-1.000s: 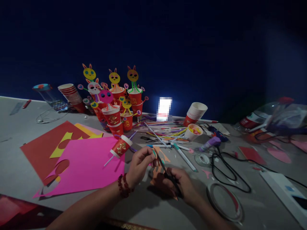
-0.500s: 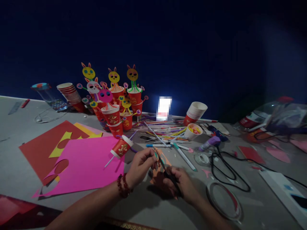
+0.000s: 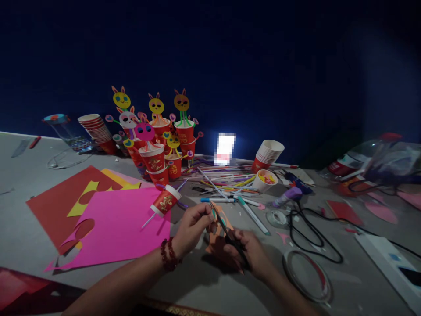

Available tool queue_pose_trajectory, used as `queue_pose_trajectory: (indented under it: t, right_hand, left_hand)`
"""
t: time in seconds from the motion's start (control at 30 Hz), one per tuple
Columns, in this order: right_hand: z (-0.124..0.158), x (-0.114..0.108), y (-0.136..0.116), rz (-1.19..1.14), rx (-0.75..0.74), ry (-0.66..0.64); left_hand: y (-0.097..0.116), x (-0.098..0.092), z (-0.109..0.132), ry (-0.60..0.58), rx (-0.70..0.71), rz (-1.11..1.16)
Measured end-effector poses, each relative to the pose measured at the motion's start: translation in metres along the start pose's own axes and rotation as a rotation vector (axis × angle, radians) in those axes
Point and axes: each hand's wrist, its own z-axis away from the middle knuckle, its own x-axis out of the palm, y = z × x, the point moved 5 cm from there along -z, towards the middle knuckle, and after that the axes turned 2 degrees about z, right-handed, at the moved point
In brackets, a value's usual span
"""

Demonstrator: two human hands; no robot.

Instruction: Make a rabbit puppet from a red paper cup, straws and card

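Observation:
My left hand (image 3: 196, 221), with a beaded bracelet on its wrist, pinches the edge of a piece of orange paper (image 3: 217, 246) that carries small green shapes. My right hand (image 3: 247, 250) is closed around the handles of black scissors (image 3: 233, 239). The scissor blades point up and to the left, lying across the orange paper close to my left fingertips. Left of my hands, a red paper cup (image 3: 166, 200) lies tipped over with a white stick poking out. Beyond my hands are a blue-capped marker (image 3: 217, 200) and a green marker (image 3: 252, 215).
Pink paper (image 3: 128, 228) and red paper (image 3: 55, 206) lie at the left. Red cups with paper rabbit figures (image 3: 154, 158) stand behind. At the right are a tape roll (image 3: 286, 272), a purple glue stick (image 3: 287, 197), a black cable (image 3: 292, 237) and a cup of paper scraps (image 3: 259, 184).
The orange paper has shifted and turned slightly between my hands, showing more of the green shapes. The tipped cup has rolled a little. Both hands stay nearly in place.

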Motion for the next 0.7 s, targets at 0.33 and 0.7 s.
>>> queue_pose_trajectory:
  t: [0.33,0.7]
  right_hand:
    - [0.0,0.003,-0.017,-0.048,-0.014,-0.061]
    - [0.001,0.002,-0.02,-0.067,-0.03,-0.071]
  left_hand:
    - [-0.002,-0.002,0.0,0.001,-0.02,0.007]
    - [0.0,-0.002,0.0,0.005,-0.024,-0.008]
